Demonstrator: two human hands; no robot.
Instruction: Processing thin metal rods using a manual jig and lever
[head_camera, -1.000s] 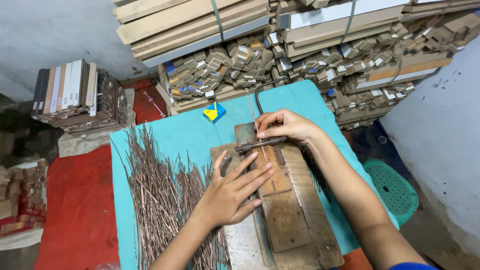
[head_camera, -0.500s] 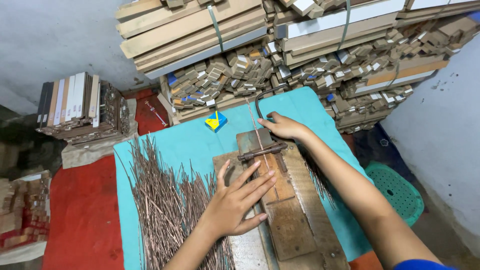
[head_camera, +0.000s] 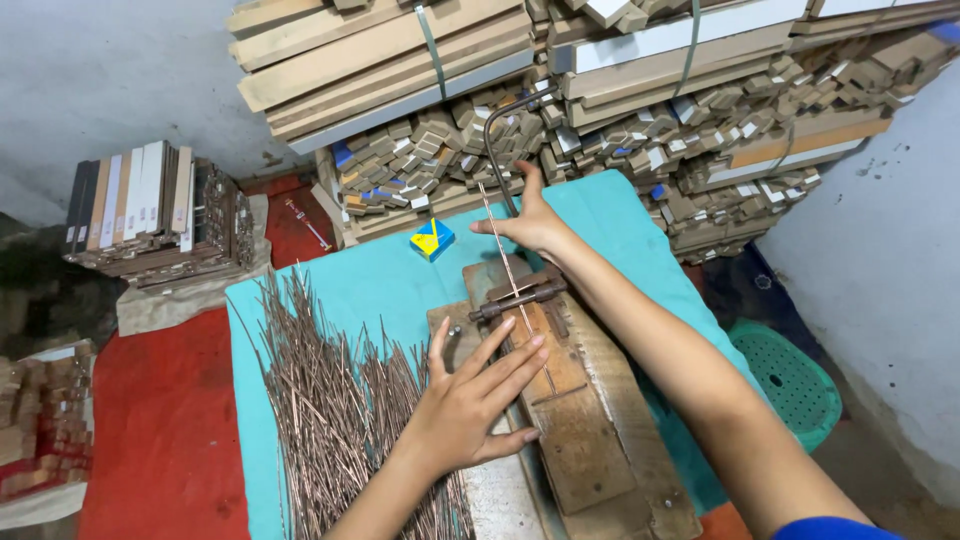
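the left hand (head_camera: 470, 405) lies flat, fingers spread, on the worn wooden jig (head_camera: 585, 440). the right hand (head_camera: 530, 225) grips a thin coppery rod (head_camera: 510, 270) beside a curved metal lever (head_camera: 497, 150).

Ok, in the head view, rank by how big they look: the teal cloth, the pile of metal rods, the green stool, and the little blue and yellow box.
1. Teal cloth
2. Pile of metal rods
3. Green stool, partly hidden
4. Blue and yellow box

counter (head_camera: 640, 225): wearing a teal cloth cover | rods (head_camera: 330, 410): lying in a loose heap on its left side | wooden board (head_camera: 590, 440): lying along the middle, carrying a metal clamp | small blue-and-yellow box (head_camera: 432, 239): sitting near the far edge
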